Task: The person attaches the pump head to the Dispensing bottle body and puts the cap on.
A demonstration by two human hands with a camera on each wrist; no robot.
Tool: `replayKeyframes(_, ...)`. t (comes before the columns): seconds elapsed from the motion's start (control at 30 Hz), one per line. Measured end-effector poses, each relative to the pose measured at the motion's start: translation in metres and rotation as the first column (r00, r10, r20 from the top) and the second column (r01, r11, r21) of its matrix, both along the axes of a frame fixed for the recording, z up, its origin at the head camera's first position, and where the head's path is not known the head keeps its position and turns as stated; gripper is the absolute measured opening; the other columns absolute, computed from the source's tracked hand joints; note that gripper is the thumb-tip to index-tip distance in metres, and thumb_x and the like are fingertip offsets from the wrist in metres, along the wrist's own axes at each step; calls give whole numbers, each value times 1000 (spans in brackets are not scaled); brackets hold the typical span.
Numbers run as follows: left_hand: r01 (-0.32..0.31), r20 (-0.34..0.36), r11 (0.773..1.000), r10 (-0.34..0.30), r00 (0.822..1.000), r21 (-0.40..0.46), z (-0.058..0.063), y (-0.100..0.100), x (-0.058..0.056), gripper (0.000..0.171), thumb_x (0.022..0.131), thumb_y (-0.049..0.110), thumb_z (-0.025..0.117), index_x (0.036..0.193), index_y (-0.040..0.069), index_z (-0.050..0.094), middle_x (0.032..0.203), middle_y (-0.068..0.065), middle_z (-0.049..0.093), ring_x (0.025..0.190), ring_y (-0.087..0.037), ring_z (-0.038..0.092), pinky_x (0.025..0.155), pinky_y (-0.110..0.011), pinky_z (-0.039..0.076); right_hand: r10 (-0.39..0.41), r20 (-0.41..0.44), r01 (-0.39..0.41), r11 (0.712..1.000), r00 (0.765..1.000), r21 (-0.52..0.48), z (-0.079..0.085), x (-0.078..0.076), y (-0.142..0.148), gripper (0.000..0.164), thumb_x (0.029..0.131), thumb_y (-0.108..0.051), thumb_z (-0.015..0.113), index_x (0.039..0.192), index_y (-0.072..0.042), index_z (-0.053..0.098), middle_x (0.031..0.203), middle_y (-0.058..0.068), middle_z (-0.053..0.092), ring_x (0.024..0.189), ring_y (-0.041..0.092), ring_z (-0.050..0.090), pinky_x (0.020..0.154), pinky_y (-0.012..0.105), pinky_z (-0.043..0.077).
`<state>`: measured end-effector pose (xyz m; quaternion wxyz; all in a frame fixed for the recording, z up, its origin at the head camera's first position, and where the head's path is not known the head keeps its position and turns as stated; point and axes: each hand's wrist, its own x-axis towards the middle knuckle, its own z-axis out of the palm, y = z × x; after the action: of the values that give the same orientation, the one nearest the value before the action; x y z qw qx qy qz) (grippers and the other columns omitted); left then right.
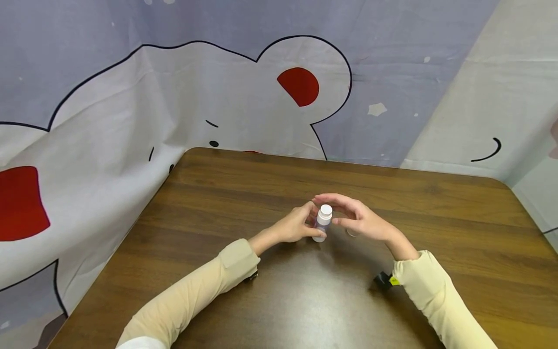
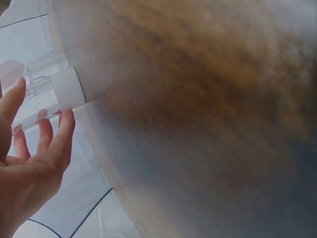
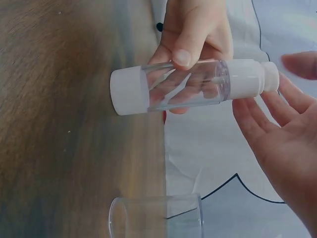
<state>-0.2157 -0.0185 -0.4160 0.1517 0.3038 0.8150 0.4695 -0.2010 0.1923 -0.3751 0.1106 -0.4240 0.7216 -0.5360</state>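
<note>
A small bottle (image 3: 188, 87) with a clear body, white base and white top stands upright on the table in the head view. My left hand (image 1: 298, 224) holds its clear body between thumb and fingers; in the left wrist view this hand (image 2: 37, 168) is beside the white base. Around the white top curve the loosely bent fingers of my right hand (image 1: 359, 218). Seen from the right wrist, the right hand's thumb (image 3: 299, 64) is apart from the top, while its fingers lie close beneath; whether they touch is unclear. A clear cylindrical cap (image 3: 156, 218) stands near the bottle, mostly hidden by the right hand in the head view.
The brown wooden table (image 1: 244, 179) has rounded far corners. Behind it and along its left side hangs a printed cloth (image 1: 226, 87). A black wrist mount (image 1: 383, 280) shows by the right sleeve.
</note>
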Motion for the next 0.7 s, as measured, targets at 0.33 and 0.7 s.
replayKeyframes(0.33,-1,1,1000,1,1000,-4,1,-1,1,47,83,11,76,116,-2,46,116,-18,61,104,-28,62,85,-23,56,-117,-36,120,986,992,116,-3,-1,0,41,93,0,59,133,-5,52,129,16,60,116,7,59,96,25,50)
replayKeyframes(0.7,-2,4,1000,2,1000,2,4,-1,3,43,82,9,76,111,-2,47,115,-18,62,102,-26,62,84,-20,55,-255,-109,269,954,961,132,-4,-3,-7,39,84,-7,73,121,-4,61,113,10,66,98,9,62,87,23,54)
